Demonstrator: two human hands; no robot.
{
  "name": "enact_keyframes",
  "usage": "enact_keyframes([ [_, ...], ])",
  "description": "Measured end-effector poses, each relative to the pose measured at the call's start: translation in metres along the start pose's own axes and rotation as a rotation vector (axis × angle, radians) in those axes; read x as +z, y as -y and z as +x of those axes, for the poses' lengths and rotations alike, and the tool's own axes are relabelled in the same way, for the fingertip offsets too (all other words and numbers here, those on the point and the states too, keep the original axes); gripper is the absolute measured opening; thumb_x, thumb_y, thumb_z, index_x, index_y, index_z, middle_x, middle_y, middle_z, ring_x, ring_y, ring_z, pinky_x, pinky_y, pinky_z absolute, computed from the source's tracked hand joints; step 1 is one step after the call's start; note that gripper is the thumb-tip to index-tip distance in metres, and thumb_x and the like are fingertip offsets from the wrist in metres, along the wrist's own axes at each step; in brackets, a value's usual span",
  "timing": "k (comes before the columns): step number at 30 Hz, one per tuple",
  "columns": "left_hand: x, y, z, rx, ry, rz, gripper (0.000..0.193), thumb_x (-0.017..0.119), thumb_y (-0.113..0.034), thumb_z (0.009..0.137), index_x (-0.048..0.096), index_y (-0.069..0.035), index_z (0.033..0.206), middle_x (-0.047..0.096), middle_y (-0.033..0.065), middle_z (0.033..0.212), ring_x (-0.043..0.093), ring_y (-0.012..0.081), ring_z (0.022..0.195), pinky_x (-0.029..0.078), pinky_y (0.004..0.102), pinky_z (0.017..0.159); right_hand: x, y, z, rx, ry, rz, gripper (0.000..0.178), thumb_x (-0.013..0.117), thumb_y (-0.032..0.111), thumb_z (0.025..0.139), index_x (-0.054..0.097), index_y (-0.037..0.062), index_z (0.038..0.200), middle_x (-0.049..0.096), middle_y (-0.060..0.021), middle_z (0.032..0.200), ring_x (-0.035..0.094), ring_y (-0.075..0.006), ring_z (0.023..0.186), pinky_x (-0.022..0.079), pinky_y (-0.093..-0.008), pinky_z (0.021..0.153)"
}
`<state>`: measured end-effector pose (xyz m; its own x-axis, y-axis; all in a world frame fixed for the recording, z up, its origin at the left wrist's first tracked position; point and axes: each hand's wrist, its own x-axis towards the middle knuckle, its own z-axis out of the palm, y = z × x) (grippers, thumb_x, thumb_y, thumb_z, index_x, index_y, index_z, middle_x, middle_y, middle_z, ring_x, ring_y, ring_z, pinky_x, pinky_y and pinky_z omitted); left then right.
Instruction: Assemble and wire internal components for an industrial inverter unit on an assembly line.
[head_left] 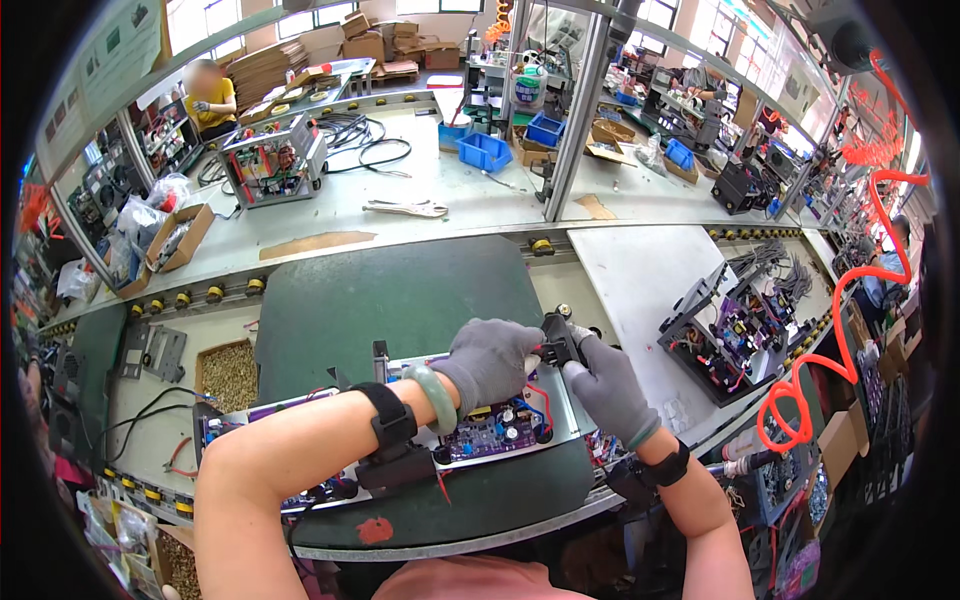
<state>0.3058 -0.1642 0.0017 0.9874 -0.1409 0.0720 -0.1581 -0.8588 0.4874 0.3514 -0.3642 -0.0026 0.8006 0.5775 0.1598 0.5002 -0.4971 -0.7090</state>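
Note:
Both my hands wear grey gloves and meet over the right end of an open metal chassis (562,415). A small black part (560,340), its kind unclear, stands upright between them. My left hand (495,358) is closed, its fingertips pinched at the left side of the part, where a bit of dark and red wire shows. Closed too, my right hand (612,390) grips the part from the right with thumb and fingers. Below my left wrist lies a purple circuit board (480,440) with capacitors and red wires. My left forearm hides the middle of the chassis.
Under the chassis is a dark green mat (400,290). A second chassis (725,335) with boards stands at right, near a hanging coiled orange hose (790,410). To the left sits a box of small brass-coloured pieces (228,375). Locking pliers (405,208) lie on the far bench.

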Motion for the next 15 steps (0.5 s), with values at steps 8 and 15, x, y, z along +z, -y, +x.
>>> enact_keyframes([
  [8, 0.002, 0.007, -0.007, 0.021, -0.049, -0.089, 0.016, 0.068, -0.025, 0.087, 0.068, -0.009, 0.092, 0.067, 0.0168, 0.082, 0.065, 0.04, 0.085, 0.051, 0.049, 0.074, 0.002, -0.004, 0.002, -0.022, 0.011, -0.006, 0.043, 0.055, 0.011, 0.086, 0.058, -0.0024, 0.127, 0.066, -0.0237, 0.087, 0.067, -0.0375, 0.075, 0.052, -0.0436, 0.068],
  [15, 0.012, 0.009, 0.005, 0.17, -0.091, 0.081, 0.01, 0.068, -0.017, 0.083, 0.066, -0.007, 0.086, 0.066, 0.0162, 0.078, 0.065, 0.0394, 0.078, 0.051, 0.0498, 0.07, 0.006, 0.0, 0.003, -0.069, -0.034, 0.027, 0.039, 0.054, 0.009, 0.085, 0.059, -0.0018, 0.123, 0.064, -0.0248, 0.082, 0.066, -0.0402, 0.074, 0.051, -0.0442, 0.066],
])
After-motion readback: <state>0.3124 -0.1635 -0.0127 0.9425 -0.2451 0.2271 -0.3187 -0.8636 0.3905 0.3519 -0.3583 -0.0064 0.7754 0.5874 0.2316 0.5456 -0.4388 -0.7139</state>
